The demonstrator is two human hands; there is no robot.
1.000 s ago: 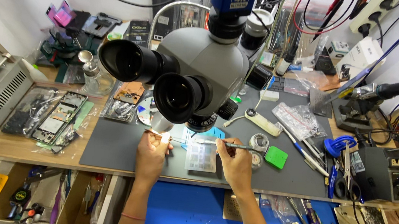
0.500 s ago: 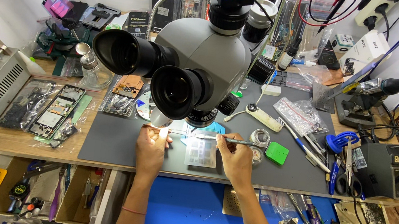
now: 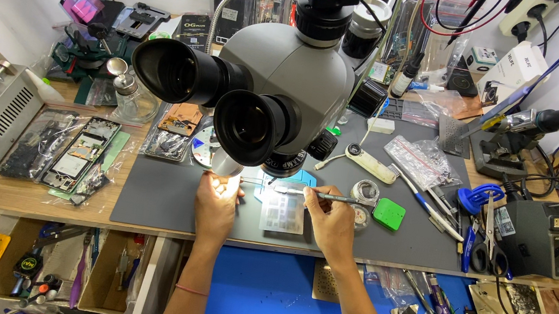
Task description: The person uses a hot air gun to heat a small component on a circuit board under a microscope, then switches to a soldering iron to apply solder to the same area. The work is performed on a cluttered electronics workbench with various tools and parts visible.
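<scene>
Stencil (image 3: 283, 214) lies between 2 hands (image 3: 216, 203).

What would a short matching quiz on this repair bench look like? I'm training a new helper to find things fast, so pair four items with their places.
Things:
1. green square pad
2. metal tool
3. tool drawer
4. microscope

Places:
A. open below the bench edge, on the left
B. held in the right hand, tip pointing left
C. above the two hands, eyepieces facing the camera
D. on the grey mat, to the right of the right hand

Pairs: 1-D, 2-B, 3-A, 4-C

The left hand sits in the bright light under the microscope.
</scene>
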